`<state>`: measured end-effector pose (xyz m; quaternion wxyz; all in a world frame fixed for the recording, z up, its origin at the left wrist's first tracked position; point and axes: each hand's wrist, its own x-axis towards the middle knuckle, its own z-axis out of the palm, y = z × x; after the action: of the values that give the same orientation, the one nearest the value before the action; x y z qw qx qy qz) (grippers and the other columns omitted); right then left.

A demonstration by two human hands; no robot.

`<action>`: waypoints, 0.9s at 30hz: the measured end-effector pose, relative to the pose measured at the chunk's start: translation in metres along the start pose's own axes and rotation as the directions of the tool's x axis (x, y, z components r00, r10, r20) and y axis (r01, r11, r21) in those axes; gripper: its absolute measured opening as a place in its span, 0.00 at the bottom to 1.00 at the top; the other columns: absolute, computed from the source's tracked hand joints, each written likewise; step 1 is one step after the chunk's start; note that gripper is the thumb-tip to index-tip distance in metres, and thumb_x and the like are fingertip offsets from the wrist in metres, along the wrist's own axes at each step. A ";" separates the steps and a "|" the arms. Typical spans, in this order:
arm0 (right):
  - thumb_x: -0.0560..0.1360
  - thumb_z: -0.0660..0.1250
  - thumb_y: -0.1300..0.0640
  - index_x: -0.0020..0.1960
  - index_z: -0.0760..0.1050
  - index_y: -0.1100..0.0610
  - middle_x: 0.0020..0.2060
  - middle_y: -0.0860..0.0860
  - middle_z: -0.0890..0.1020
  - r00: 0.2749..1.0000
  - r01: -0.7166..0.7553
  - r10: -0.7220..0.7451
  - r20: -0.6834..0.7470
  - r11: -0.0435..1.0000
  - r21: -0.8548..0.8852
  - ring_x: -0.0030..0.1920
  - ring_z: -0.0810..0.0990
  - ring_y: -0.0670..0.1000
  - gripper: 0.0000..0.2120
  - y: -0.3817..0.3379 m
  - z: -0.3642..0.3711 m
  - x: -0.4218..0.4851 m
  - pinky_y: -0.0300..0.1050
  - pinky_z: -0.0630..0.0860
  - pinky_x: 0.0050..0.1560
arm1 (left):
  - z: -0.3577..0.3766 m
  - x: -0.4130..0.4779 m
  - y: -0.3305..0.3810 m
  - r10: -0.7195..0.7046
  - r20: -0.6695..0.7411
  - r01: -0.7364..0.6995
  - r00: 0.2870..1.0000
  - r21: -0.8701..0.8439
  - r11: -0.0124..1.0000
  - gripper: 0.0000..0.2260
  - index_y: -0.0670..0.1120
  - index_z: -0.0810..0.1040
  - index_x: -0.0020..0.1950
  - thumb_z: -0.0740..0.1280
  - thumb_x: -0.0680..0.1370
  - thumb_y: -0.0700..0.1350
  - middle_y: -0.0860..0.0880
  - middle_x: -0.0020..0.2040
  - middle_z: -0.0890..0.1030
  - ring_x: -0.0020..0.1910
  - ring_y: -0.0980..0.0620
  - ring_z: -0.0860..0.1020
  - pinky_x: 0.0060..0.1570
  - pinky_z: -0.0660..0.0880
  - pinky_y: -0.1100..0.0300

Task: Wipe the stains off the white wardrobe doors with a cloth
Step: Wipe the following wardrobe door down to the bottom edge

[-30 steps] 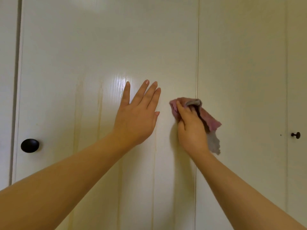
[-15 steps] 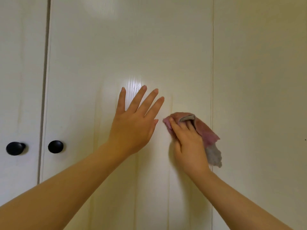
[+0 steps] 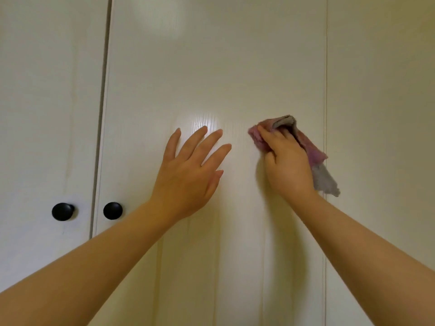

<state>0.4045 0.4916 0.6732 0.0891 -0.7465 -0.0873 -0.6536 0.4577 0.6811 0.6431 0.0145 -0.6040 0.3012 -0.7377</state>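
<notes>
Now, far left, the left door (image 3: 47,90) carries a black knob (image 3: 62,211) near its right edge, and just across the gap a second knob (image 3: 112,210) sits by the left edge of the middle door (image 3: 211,67). On that middle door the left hand (image 3: 188,175) lies flat, fingers straight and spread, gripping nothing. Faint yellowish streaks (image 3: 217,267) run down the panel below it. Over comes the right hand (image 3: 288,165), fingers curled tight around the pink-and-grey cloth (image 3: 313,152), pressing it to the door near its right edge, a grey tail hanging loose. Past the seam, the right door (image 3: 376,114).
</notes>
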 end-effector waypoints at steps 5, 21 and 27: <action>0.70 0.55 0.66 0.64 0.74 0.59 0.55 0.58 0.80 0.996 0.082 -0.082 0.027 0.997 0.007 0.58 0.75 0.63 0.24 -0.025 0.025 -0.040 0.56 0.74 0.56 | -0.011 -0.011 -0.015 -0.024 0.064 0.026 0.998 -0.029 0.999 0.17 0.47 0.68 0.67 0.56 0.79 0.50 0.43 0.68 0.73 0.69 0.43 0.66 0.68 0.57 0.39; 0.69 0.46 0.59 0.64 0.74 0.59 0.58 0.58 0.78 0.997 0.013 -0.004 -0.083 0.994 0.104 0.61 0.72 0.62 0.29 -0.053 0.035 0.006 0.56 0.69 0.62 | -0.027 -0.061 -0.065 -0.312 0.214 0.300 0.926 0.087 0.950 0.28 0.44 0.68 0.72 0.47 0.81 0.60 0.42 0.72 0.68 0.72 0.42 0.61 0.69 0.53 0.38; 0.70 0.52 0.61 0.63 0.75 0.57 0.56 0.57 0.80 0.931 0.362 -0.359 0.069 0.931 -0.045 0.56 0.77 0.61 0.25 -0.048 0.033 -0.016 0.54 0.76 0.49 | -0.026 -0.062 -0.066 -0.317 0.257 0.298 0.913 0.108 0.948 0.29 0.46 0.65 0.73 0.45 0.80 0.61 0.43 0.73 0.67 0.72 0.42 0.60 0.68 0.55 0.36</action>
<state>0.4227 0.5457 0.6541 -0.0562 -0.7391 -0.2068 -0.6386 0.4736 0.7705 0.6165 -0.0406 -0.7382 0.1730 -0.6508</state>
